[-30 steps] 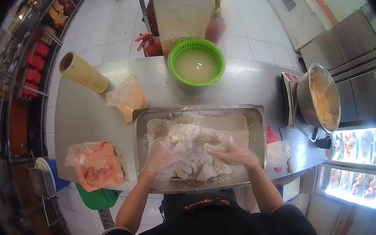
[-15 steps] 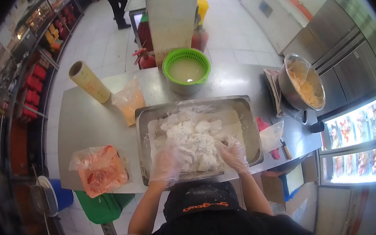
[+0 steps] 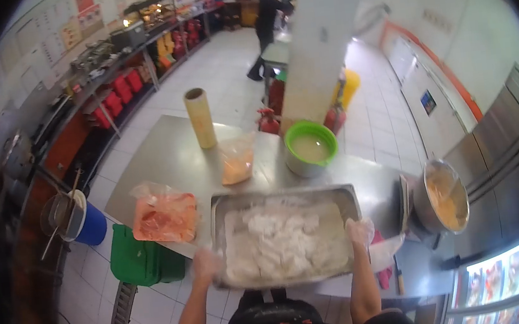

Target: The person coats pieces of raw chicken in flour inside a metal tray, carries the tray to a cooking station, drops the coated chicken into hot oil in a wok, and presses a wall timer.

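Observation:
A deep metal tray [image 3: 352, 199] at the table's near edge holds white flour and several lumpy, flour-coated pieces [image 3: 280, 239], whose kind the coating hides. My right hand [image 3: 360, 232], in a clear plastic glove, is closed around the tray's right rim. At the left wall near the front corner is my gloved left hand [image 3: 208, 265]; motion blur smears its fingers, so its grip is unclear. To the left lies a clear plastic bag of raw pinkish meat [image 3: 165, 217]. Behind the tray are a bag of orange powder [image 3: 238, 161] and a green strainer [image 3: 310, 132] over a pot of cloudy liquid.
A roll of plastic wrap [image 3: 200, 119] stands at the back left. On the right sits a steel bowl [image 3: 445, 196] of battered-looking food, with a knife [image 3: 400, 277] nearer me. A green bin [image 3: 139, 253] stands below the table's left edge. Another person [image 3: 267, 25] stands beyond the pillar.
Both hands have left the floured pieces and moved outward to the tray's sides. The pieces now lie lower and more spread out. My head view has shifted and turned.

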### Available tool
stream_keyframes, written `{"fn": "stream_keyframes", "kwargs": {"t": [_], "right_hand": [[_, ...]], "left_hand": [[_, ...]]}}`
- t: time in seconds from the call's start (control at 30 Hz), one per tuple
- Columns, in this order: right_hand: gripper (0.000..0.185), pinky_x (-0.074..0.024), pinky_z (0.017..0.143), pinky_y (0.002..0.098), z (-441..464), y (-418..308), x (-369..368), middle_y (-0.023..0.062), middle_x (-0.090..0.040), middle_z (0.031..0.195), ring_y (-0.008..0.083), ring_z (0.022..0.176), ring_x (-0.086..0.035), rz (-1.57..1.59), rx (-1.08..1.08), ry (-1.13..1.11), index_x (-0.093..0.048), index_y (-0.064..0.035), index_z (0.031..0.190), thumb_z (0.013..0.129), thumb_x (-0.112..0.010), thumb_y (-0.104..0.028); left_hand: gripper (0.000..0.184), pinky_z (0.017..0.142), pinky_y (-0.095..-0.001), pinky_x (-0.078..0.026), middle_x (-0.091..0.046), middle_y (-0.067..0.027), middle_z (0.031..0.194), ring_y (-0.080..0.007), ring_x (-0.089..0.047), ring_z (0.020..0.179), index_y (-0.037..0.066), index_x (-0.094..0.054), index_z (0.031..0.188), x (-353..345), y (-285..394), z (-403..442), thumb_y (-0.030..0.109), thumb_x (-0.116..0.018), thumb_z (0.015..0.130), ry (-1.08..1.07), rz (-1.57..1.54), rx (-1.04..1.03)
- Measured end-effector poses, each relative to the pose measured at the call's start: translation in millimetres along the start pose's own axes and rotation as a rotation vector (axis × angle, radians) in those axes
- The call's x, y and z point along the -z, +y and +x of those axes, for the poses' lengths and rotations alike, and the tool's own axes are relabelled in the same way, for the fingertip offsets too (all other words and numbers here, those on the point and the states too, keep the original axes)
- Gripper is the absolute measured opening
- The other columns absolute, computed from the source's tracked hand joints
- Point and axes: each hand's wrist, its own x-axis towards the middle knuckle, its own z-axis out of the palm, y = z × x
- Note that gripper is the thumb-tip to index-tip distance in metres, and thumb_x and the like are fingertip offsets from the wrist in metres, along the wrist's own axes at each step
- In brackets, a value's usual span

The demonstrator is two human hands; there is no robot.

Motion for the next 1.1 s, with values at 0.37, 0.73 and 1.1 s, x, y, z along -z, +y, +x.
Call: {"fn": "stream_keyframes", "kwargs": {"t": [0.37,0.73,1.1], "right_hand": [[0.040,-0.0509,0.081,0.0448,-175,-174,-34,0.0163,-0.071,0.098,0.0304,0.093,-0.068,0.106,0.474,-0.202,-0.071,-0.0059,0.106,0.090,-0.057,-0.041],[0.048,-0.0484,0.089,0.0438,-513,-459,-29,0.0180,-0.069,0.107,0.0318,0.102,-0.065,0.159,0.698,-0.398,-0.070,-0.0045,0.111,0.084,-0.065,-0.043],[0.058,-0.0460,0.097,0.0429,-861,-723,-163,0.0197,-0.067,0.117,0.0331,0.110,-0.063,0.148,0.953,-0.717,-0.068,-0.0031,0.117,0.078,-0.073,-0.046]], "left_hand": [[0.046,0.075,-0.0475,-0.054,-0.069,-0.0226,0.082,-0.0416,-0.067,0.079,0.004,-0.073,0.086,80,-225,-169,0.048,-0.063,0.076,0.294,-0.430,0.296],[0.049,0.065,-0.0415,-0.052,-0.070,-0.0171,0.074,-0.0301,-0.068,0.067,0.007,-0.076,0.090,262,-527,-258,0.054,-0.067,0.077,0.523,-0.701,0.536],[0.040,0.067,-0.0462,-0.054,-0.069,-0.0143,0.070,-0.0344,-0.068,0.067,0.013,-0.076,0.090,344,-852,-290,0.049,-0.060,0.081,0.884,-0.220,0.919]]}}
